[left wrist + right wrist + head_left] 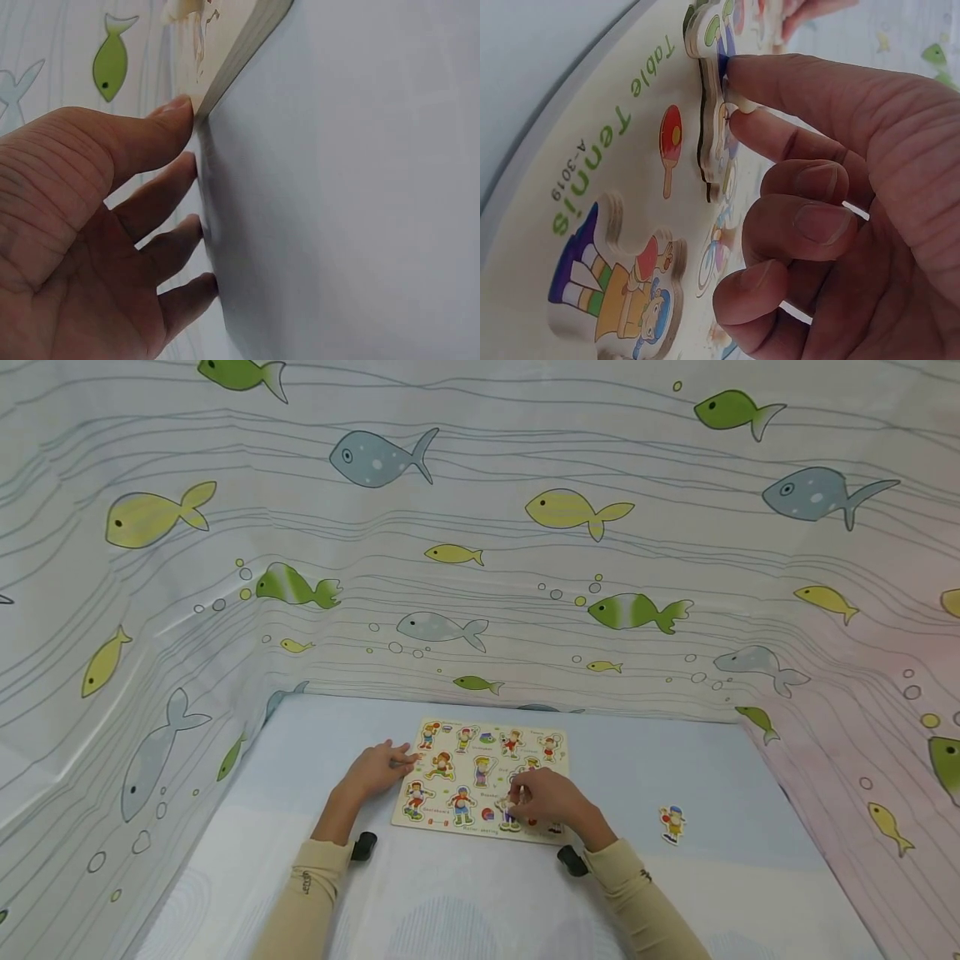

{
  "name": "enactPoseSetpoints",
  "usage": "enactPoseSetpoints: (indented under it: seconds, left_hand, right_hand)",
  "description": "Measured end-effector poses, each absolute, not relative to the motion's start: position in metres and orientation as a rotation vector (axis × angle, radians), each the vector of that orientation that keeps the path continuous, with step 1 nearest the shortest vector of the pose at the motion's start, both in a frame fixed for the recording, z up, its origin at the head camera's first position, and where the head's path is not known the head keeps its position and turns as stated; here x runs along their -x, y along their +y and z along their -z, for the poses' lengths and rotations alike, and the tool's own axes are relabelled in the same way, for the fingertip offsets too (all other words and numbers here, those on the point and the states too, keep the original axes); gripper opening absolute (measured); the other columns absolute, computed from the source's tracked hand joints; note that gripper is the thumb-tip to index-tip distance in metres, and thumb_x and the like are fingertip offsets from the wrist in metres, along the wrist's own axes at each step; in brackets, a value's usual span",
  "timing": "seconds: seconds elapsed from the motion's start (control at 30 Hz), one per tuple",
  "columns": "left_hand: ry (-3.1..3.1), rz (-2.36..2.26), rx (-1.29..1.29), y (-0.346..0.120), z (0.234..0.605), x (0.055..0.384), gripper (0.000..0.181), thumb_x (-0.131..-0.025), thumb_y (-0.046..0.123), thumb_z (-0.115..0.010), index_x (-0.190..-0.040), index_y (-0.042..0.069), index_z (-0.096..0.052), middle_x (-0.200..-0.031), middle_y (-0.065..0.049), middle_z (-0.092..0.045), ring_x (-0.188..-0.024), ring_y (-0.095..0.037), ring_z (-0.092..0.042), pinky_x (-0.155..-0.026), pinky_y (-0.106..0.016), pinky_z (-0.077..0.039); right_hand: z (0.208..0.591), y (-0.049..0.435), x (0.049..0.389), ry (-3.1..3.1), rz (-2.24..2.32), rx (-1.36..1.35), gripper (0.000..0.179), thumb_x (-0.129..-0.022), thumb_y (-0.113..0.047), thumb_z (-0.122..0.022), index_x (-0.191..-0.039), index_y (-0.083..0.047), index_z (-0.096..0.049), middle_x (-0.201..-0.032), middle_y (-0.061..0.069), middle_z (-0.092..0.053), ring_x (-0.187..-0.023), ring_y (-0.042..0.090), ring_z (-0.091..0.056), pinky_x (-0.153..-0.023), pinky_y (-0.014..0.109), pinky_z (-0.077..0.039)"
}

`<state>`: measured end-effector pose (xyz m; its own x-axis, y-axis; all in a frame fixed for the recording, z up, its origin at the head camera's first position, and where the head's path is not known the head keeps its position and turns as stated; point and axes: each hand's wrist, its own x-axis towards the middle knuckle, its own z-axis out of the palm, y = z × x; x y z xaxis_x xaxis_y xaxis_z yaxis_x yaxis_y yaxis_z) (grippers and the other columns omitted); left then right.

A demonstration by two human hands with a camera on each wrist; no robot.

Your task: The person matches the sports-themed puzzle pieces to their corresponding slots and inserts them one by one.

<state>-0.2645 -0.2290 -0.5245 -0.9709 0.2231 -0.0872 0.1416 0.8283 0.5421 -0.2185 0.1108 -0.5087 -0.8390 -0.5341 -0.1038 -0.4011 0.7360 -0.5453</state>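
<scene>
A wooden peg puzzle board (461,772) with printed sports figures lies on the table. Against its left edge rests my left hand (375,770); in the left wrist view the thumb (169,124) touches the board's edge and the other fingers reach down to the table. My right hand (553,795) is over the lower right part of the board. Its thumb and index finger pinch the small knob of a puzzle piece (709,45), which sits tilted over its cutout. Beside it, the "Table Tennis" recess (630,300) shows a printed girl with a paddle.
A loose figure piece (672,824) with a blue cap lies on the table right of the board. Several other figures, such as a roller skater (462,807), are on the board. A fish-patterned curtain (510,635) surrounds the table.
</scene>
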Motion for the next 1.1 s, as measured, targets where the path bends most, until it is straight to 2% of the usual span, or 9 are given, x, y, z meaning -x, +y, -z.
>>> enactPoseSetpoints:
  seconds: [0.7, 1.1]
  left_hand:
    - [2.861, -0.821, -0.286, -0.2268, 0.5238, 0.2637, 0.030, -0.095, 0.021, -0.066, -0.122, 0.009, -0.069, -0.143, -0.010, -0.051, -0.142, -0.043, -0.029, -0.114, -0.060, -0.020]
    - [2.865, -0.811, -0.273, -0.2270, 0.5230, 0.2635, 0.029, -0.094, 0.020, -0.067, -0.121, 0.009, -0.070, -0.142, -0.010, -0.051, -0.141, -0.043, -0.029, -0.114, -0.060, -0.021]
  right_hand:
    - [0.5083, 0.1077, 0.2152, 2.713, 0.709, 0.700, 0.016, -0.085, -0.025, -0.076, -0.077, -0.021, -0.063, -0.056, -0.009, -0.056, -0.050, 0.007, -0.051, -0.047, 0.025, -0.037]
    - [0.5091, 0.1065, 0.2135, 2.723, 0.696, 0.673, 0.017, -0.085, -0.026, -0.076, -0.077, -0.022, -0.061, -0.059, -0.009, -0.055, -0.051, 0.007, -0.049, -0.047, 0.026, -0.036]
